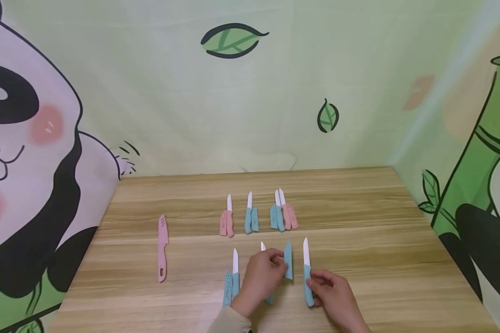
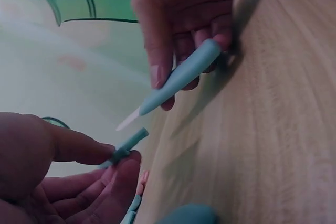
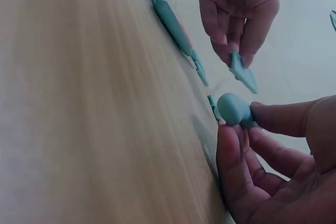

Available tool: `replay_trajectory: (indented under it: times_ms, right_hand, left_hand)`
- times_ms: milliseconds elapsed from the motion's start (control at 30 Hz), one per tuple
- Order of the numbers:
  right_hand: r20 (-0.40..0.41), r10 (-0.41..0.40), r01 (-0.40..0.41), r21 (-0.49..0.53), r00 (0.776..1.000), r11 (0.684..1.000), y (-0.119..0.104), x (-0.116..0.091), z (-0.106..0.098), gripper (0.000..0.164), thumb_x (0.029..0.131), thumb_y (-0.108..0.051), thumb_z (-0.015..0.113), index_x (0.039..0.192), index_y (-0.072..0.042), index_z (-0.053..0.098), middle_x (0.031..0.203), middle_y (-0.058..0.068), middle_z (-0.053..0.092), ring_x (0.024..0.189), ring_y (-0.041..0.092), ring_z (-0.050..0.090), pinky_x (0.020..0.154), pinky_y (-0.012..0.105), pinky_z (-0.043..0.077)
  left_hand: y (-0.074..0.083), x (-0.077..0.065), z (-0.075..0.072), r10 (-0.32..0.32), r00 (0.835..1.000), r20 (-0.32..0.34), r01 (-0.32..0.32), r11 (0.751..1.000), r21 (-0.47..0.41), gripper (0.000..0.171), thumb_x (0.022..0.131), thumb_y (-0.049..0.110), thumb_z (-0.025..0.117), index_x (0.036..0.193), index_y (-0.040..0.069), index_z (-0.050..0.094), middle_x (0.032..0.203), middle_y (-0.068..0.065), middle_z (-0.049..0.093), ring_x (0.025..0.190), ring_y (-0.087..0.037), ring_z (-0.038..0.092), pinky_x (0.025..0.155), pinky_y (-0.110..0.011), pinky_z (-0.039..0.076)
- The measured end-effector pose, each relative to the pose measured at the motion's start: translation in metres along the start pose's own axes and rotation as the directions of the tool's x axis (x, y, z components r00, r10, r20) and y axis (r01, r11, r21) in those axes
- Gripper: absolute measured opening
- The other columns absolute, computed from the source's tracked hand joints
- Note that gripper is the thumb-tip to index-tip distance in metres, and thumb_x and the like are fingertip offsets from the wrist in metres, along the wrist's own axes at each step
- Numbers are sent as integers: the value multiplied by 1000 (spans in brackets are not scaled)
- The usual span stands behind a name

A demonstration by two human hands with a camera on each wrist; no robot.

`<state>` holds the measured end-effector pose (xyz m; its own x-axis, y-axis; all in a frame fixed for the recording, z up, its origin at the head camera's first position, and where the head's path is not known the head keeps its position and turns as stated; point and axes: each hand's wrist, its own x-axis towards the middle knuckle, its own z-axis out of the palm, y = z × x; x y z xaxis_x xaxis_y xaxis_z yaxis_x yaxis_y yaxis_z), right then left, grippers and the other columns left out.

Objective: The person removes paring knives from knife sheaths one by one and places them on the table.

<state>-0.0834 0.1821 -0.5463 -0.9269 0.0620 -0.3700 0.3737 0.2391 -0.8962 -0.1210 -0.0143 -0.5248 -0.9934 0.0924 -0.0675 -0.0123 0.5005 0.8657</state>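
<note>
My left hand [image 1: 261, 274] pinches a blue blade cover [image 1: 289, 262] between thumb and fingers. To its right, my right hand [image 1: 337, 296] grips a paring knife [image 1: 307, 283] by its blue handle, its white blade bare and pointing away from me. In the left wrist view the knife [image 2: 181, 81] and the cover [image 2: 128, 146] are held above the table, the blade tip close to the cover but apart from it. Beneath my left hand lies another blue-handled knife [image 1: 263, 247], partly hidden. The right wrist view shows the rounded handle end [image 3: 231, 109] between thumb and fingers.
Left of my left forearm lies a blue knife [image 1: 235, 262] beside its cover [image 1: 228, 289]. Farther back on the wooden table [image 1: 358, 199] is a row of pink and blue knives [image 1: 248, 219] with covers alongside. A pink knife [image 1: 162, 249] lies at the left, its blade covered.
</note>
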Motion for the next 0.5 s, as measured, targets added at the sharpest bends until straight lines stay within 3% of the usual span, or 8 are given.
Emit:
replay_trajectory:
  times_ms: [167, 500]
  right_hand:
    - [-35, -29, 27, -68, 999, 997, -3, 6, 2, 33, 96, -8, 71, 125, 6, 68, 97, 10, 72, 76, 16, 65, 58, 28, 59]
    - [-53, -112, 98, -221, 992, 970, -12, 15, 12, 30, 93, -9, 74, 120, 3, 73, 89, 6, 76, 68, 13, 66, 55, 24, 56]
  left_hand:
    - [-1, -5, 7, 29, 999, 24, -31, 996, 78, 23, 85, 6, 77, 107, 1, 74, 73, 6, 64, 63, -3, 53, 57, -19, 47]
    - [-11, -8, 21, 23, 997, 80, -34, 991, 133, 29, 83, 5, 76, 110, -4, 71, 66, 8, 59, 60, -5, 52, 57, -22, 45]
